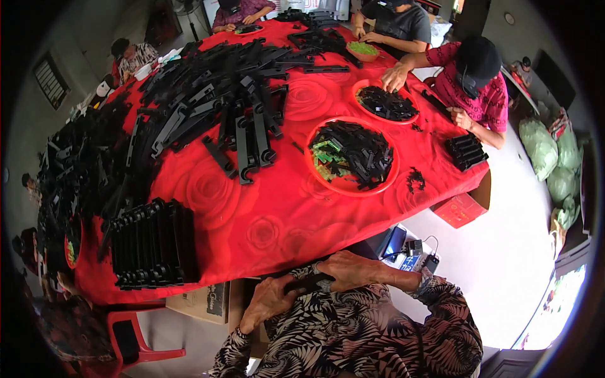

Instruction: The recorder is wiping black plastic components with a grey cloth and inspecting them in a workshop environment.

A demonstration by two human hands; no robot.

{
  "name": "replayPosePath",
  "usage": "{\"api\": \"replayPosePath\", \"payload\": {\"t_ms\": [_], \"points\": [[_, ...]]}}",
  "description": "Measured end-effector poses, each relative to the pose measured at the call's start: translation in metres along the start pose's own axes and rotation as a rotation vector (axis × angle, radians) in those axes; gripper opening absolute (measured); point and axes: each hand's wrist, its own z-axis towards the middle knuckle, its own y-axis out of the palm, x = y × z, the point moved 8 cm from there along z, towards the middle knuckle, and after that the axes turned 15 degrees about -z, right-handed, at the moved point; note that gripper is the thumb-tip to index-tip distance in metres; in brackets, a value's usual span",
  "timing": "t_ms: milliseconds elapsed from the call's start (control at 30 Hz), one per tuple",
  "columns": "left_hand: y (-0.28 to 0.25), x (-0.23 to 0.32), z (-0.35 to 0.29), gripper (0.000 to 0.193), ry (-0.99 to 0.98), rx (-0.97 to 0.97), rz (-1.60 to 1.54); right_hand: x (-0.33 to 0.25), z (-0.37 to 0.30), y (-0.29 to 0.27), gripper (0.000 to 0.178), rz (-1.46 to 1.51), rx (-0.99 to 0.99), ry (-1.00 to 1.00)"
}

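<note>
Two bare hands, the left hand point(270, 300) and the right hand point(346, 269), work on one black strip point(309, 285) just off the near edge of the red-covered table point(252, 217), in front of the wearer's body.

Step in hand: judged from the pose, the strip is being handled or worked on by both hands together, off the table. The next move appears to call for a steady hold at one end while the other hand presses or adjusts; which hand does which cannot be told.

Grip: the left hand is closed around the strip's left end, thumb side uppermost; the right hand is curled over the other end, its fingertips largely hidden. Little gap shows between fingers and strip on either side, and only a short dark length is exposed between the fists.

Surroundings: a neat stack of black strips point(154, 246) lies at the table's near left corner. A red bowl point(396, 167) of small black and green pieces stands inward from the near edge, toward the right. Beyond the stack, a loose heap of long black strips point(208, 94) spreads toward the far edge.
</note>
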Motion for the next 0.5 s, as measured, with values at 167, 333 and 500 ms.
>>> {"api": "replayPosePath", "payload": {"t_ms": [167,333,500], "points": [[-0.002,-0.011,-0.005,0.031,0.029,0.051,0.039,-0.001,0.007,0.004,0.031,-0.02,-0.061,0.03],[-0.001,-0.011,-0.007,0.035,0.065,0.049,0.079,-0.005,0.01,0.008,0.031,0.052,-0.07,-0.004],[0.001,-0.006,-0.005,0.032,-0.097,-0.078,0.01,0.009,0.007,0.015,0.028,0.064,-0.082,0.122]]}}
